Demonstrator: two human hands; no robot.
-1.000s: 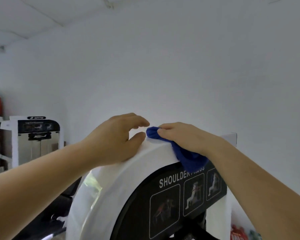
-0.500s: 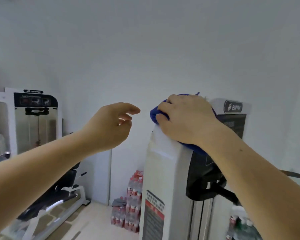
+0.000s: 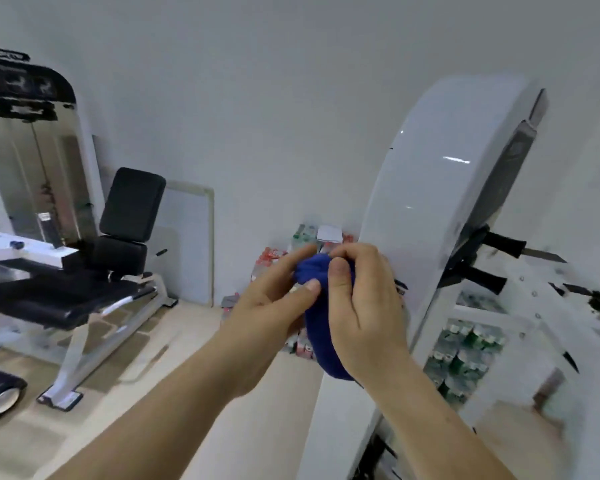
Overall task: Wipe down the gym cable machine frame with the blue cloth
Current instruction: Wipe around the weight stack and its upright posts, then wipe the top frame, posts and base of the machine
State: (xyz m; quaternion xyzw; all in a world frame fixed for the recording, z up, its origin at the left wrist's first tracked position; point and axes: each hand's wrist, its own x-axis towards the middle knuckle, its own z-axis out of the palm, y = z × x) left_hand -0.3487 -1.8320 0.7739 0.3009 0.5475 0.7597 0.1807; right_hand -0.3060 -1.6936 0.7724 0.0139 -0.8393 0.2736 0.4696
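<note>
**Between the fingers (image 3: 338, 278): blue cloth (image 3: 321, 337) off the frame (image 3: 440, 188)**

Down from the top it's come! Left hand (image 3: 267, 306) and right hand (image 3: 364, 306) both pinch it into a bunch, frame just beyond them. Refolding, I reckon; wiping paused, side still to do.

My bare left hand (image 3: 274, 303) extends from 7 o'clock, thumb and forefinger pinching the bunched blue cloth (image 3: 319, 341). My bare right hand (image 3: 364, 306) extends from 5 o'clock, fingers curled round the same cloth, thumb pressed on its front.
</note>
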